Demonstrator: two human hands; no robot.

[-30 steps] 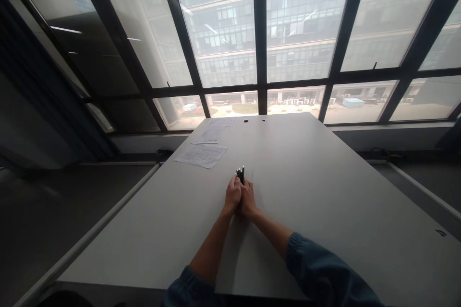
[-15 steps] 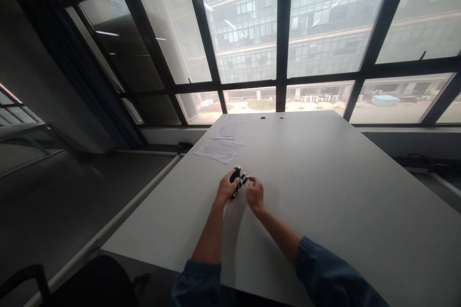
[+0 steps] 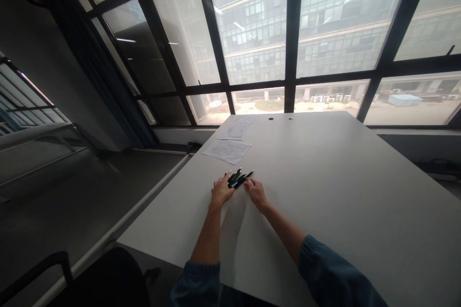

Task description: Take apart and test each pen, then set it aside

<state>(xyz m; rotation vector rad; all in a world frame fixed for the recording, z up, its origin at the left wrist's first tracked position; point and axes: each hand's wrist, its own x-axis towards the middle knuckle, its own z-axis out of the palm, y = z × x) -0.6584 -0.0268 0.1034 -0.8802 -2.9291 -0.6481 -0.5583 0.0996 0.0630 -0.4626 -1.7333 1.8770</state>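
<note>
Several dark pens (image 3: 236, 181) lie loosely fanned out on the white table, their tips pointing away and to the right. One shows a bit of blue. Around their left and near ends rests my left hand (image 3: 222, 192), its fingers spread and the thumb apart, low on the tabletop. My right hand (image 3: 256, 192) is at the right side of the pens, its fingers curled and pinched against the outermost pen (image 3: 250, 174). The exact grip of these fingertips is too small to see clearly.
Handwritten paper sheets (image 3: 227, 151) lie beyond the pens along the left edge of the white table (image 3: 324, 192). Two small dark items, one of them round (image 3: 271, 118), are at the far end. A black chair (image 3: 108, 278) stands at the near left.
The pens were bunched in my left hand; now they lie spread on the table and that hand has loosened. My right hand stays close on their right. The view has shifted slightly left.
</note>
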